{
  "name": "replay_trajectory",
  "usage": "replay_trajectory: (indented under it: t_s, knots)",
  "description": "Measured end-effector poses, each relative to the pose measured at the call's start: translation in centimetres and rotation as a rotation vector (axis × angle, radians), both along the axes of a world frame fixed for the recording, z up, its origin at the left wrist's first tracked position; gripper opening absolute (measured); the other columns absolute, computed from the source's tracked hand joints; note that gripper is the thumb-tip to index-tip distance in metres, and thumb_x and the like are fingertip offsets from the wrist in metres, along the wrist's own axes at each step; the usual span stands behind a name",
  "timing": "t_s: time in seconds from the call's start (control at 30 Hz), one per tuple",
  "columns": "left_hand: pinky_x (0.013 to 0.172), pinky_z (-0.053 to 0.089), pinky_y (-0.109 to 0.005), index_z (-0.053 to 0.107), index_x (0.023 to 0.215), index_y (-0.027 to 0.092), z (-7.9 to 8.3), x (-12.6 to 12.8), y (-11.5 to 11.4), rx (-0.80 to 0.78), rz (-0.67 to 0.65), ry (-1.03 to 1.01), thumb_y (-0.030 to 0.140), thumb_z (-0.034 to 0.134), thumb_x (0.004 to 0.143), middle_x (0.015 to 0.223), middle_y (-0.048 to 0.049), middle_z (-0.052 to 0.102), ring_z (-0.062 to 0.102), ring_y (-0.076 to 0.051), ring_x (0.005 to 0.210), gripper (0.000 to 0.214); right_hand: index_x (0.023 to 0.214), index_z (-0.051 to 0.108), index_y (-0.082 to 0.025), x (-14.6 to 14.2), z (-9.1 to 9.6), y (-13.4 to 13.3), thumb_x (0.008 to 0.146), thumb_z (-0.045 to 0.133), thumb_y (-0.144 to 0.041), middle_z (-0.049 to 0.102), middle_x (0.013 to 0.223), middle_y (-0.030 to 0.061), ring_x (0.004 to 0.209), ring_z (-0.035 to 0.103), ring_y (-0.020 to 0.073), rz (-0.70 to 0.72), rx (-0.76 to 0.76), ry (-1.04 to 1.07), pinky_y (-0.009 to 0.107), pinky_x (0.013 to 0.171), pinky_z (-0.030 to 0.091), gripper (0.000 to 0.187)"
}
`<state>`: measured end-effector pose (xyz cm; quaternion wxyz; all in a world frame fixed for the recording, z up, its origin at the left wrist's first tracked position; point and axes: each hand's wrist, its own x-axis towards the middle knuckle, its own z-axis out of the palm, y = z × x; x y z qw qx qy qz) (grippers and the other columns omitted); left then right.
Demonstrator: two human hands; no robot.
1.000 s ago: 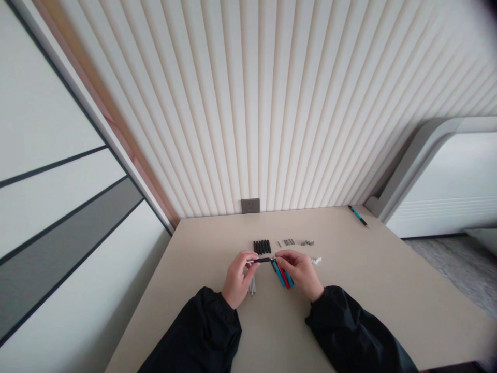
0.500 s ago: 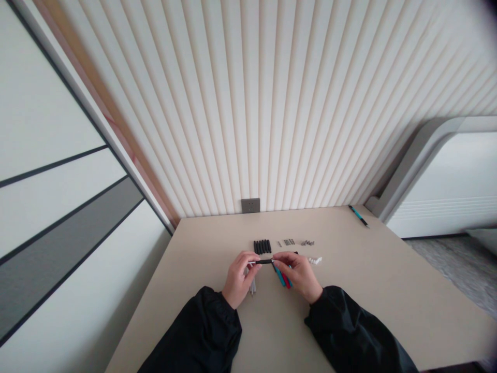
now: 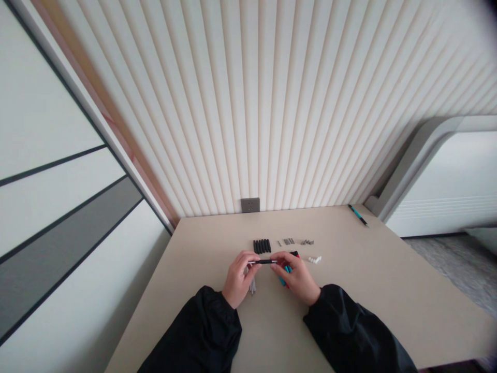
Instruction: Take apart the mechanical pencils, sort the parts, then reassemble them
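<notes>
A slim pen part (image 3: 264, 261) with a black grip sleeve and a pale, shiny tip lies level between both hands, just above the table. My left hand (image 3: 236, 280) pinches its left end, where a thin light rod shows between thumb and finger. The thumb and forefinger of my right hand (image 3: 298, 275) close around the tip at the right end. Below my left hand lie several thin grey-white pen refills (image 3: 253, 286), partly covered. Blue pen barrels (image 3: 282, 281) and a bit of red show under my right hand, mostly hidden by it.
Behind the hands are a row of black grip sleeves (image 3: 262, 246), small springs (image 3: 288, 241) and little metal tips (image 3: 307, 242). White plastic pieces (image 3: 315, 259) lie to the right. A blue-and-black pen (image 3: 357, 215) rests near the table's far right edge. A wall socket (image 3: 250, 205) sits behind.
My right hand has shifted slightly left, and its fingers have turned around the tip. More of the shiny tip shows now, and more of the barrels is covered. My left hand stays put.
</notes>
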<state>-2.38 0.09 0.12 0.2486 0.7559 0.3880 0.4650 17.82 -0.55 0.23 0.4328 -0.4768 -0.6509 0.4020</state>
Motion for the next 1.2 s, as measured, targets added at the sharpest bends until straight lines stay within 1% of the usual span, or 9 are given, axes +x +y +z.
replay_trajectory:
  t_s: [0.23,0.37,0.43,0.5,0.57,0.7,0.8,0.93,1.2]
  knots:
    - [0.082,0.051,-0.032,0.061,0.095,0.019,-0.05,-0.09,-0.01,0.02,-0.039,0.005,0.02,0.054,0.092,0.098,-0.0076,0.062,0.06,-0.019,0.095,0.008,0.086,0.07,-0.019,-0.03,-0.6,0.25,0.086,0.057,-0.047,0.07,0.081,0.0047,0.075,0.06,0.0198,-0.019,-0.005,-0.045,0.029,0.069,0.045,0.031]
    - [0.082,0.051,-0.032,0.061,0.097,0.019,-0.06,-0.08,-0.02,0.03,-0.057,0.01,0.019,0.054,0.092,0.098,-0.0075,0.062,0.06,-0.019,0.095,0.009,0.072,0.068,-0.018,-0.01,-0.3,0.12,0.092,0.046,-0.047,0.065,0.067,0.0035,0.065,0.057,0.018,-0.013,0.008,-0.127,0.028,0.062,0.042,0.042]
    - [0.081,0.051,-0.032,0.061,0.097,0.019,-0.08,-0.09,-0.02,0.025,-0.039,0.012,0.019,0.053,0.092,0.098,-0.0074,0.061,0.06,-0.019,0.094,0.009,0.081,0.07,-0.018,0.0,-0.07,-0.01,0.094,0.043,-0.046,0.066,0.073,0.0041,0.068,0.058,0.0183,-0.007,0.031,-0.117,0.028,0.063,0.042,0.04]
    - [0.08,0.051,-0.032,0.06,0.096,0.019,-0.13,-0.11,0.0,0.018,-0.014,0.009,0.019,0.053,0.092,0.098,-0.0069,0.061,0.06,-0.019,0.094,0.008,0.098,0.069,-0.019,0.02,0.09,-0.14,0.092,0.048,-0.045,0.068,0.084,0.0048,0.073,0.059,0.0187,-0.009,0.053,-0.083,0.029,0.067,0.044,0.033]
    - [0.08,0.051,-0.031,0.06,0.096,0.019,-0.18,-0.13,0.01,0.013,0.003,0.004,0.019,0.054,0.092,0.098,-0.0065,0.061,0.06,-0.018,0.093,0.007,0.106,0.066,-0.019,0.02,0.14,-0.21,0.088,0.055,-0.043,0.068,0.089,0.005,0.076,0.059,0.0184,-0.015,0.058,-0.053,0.029,0.07,0.046,0.032]
    - [0.08,0.051,-0.03,0.059,0.096,0.019,-0.25,-0.13,0.01,0.016,-0.004,0.005,0.018,0.054,0.092,0.098,-0.0062,0.061,0.06,-0.018,0.093,0.007,0.095,0.067,-0.019,-0.01,-0.07,-0.13,0.088,0.056,-0.041,0.068,0.085,0.0044,0.074,0.058,0.018,-0.026,0.045,-0.051,0.029,0.07,0.046,0.026]
    - [0.081,0.051,-0.03,0.06,0.096,0.019,-0.25,-0.12,0.0,0.029,-0.019,0.01,0.017,0.054,0.092,0.098,-0.0065,0.061,0.06,-0.018,0.094,0.007,0.09,0.068,-0.019,0.03,-0.22,-0.01,0.089,0.055,-0.041,0.069,0.084,0.0042,0.076,0.058,0.0184,-0.031,0.03,-0.081,0.028,0.07,0.045,0.026]
    - [0.082,0.05,-0.031,0.06,0.096,0.019,-0.23,-0.12,0.01,0.046,-0.03,0.008,0.016,0.054,0.091,0.098,-0.0066,0.061,0.059,-0.018,0.094,0.008,0.082,0.067,-0.018,0.12,-0.23,0.04,0.091,0.052,-0.04,0.067,0.076,0.0028,0.072,0.058,0.0176,-0.022,0.021,-0.108,0.028,0.068,0.043,0.028]
    - [0.08,0.05,-0.029,0.059,0.095,0.018,-0.17,-0.17,0.0,0.036,-0.006,0.0,0.017,0.053,0.092,0.097,-0.0064,0.062,0.06,-0.017,0.092,0.007,0.091,0.068,-0.019,0.01,0.26,-0.21,0.088,0.057,-0.038,0.067,0.08,0.0034,0.072,0.058,0.0172,-0.034,0.099,-0.15,0.027,0.069,0.044,0.022]
